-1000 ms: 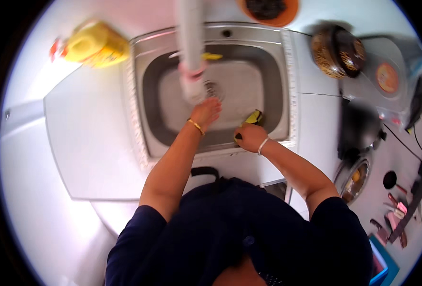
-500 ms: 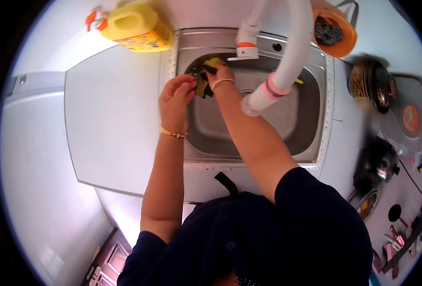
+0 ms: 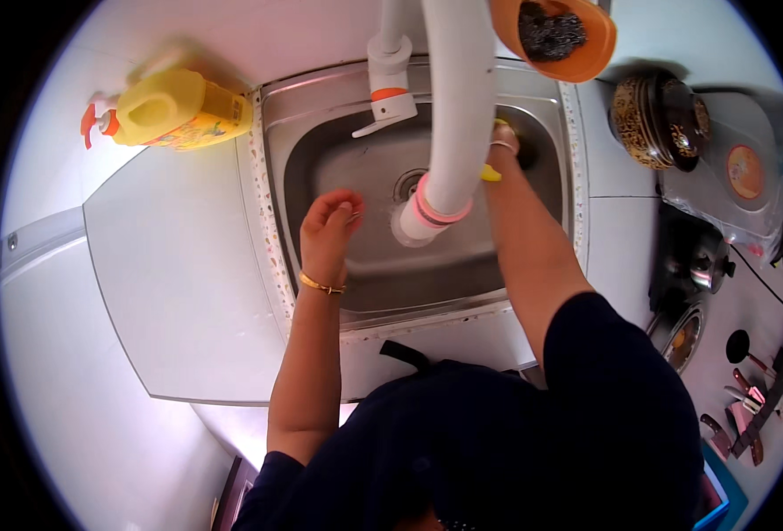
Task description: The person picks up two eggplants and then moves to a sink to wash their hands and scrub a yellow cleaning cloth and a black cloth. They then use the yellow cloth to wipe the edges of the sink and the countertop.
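My left hand [image 3: 326, 232], with a gold bracelet at the wrist, hovers over the left part of the steel sink [image 3: 383, 274]. Its fingers are curled in to the thumb; a tiny glint shows at the tips, too small to name. At the far right of the basin, my right hand [image 3: 505, 140] reaches down behind the thick white spout pipe [image 3: 462, 106]. The fingers there are mostly hidden, so its grip is unclear. Beside that wrist a yellow piece [image 3: 491, 173] shows, and another bit of yellow lies just beyond the hand. The yellow-and-dark cloth cannot be made out.
A white tap lever [image 3: 391, 104] juts over the sink's back. A yellow pump jug [image 3: 184, 111] stands at the back left. An orange holder with a steel scourer [image 3: 551, 37] hangs at the back right. Patterned bowls [image 3: 652, 119], a pot [image 3: 710, 263] and knives [image 3: 745, 403] are rightward.
My right hand has gone from the basin's back left to its far right, away from the left hand. The cloth both hands were at has left the left side. The view has shifted.
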Tool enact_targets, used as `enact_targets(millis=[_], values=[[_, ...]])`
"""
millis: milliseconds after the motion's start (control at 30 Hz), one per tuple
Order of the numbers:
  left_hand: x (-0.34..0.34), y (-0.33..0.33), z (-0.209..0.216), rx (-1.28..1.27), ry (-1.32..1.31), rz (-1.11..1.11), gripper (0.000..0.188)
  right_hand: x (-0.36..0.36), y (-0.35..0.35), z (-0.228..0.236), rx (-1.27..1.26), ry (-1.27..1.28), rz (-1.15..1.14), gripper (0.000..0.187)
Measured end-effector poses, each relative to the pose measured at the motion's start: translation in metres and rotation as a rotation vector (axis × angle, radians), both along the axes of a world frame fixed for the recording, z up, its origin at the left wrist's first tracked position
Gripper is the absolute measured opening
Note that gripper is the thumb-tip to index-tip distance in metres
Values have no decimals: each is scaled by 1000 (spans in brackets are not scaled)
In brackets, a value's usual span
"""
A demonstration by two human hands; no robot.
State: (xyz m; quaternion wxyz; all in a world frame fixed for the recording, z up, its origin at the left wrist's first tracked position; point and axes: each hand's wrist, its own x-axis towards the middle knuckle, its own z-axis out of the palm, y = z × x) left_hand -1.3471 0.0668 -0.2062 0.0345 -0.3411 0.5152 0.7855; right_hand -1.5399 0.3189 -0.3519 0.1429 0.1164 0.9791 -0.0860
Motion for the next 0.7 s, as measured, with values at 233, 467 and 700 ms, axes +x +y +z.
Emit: enact_targets(millis=[233,467,700], values=[[15,-27,5,-48,-44,134,17,124,-203,-95,-1075,150,366,30],[26,-17,-10,-24,-44,82,17,205,-60,-22,-342,-491,954,26],[36,3,-25,-5,-105,60,17,65,39,-59,-115,-55,-80,28]])
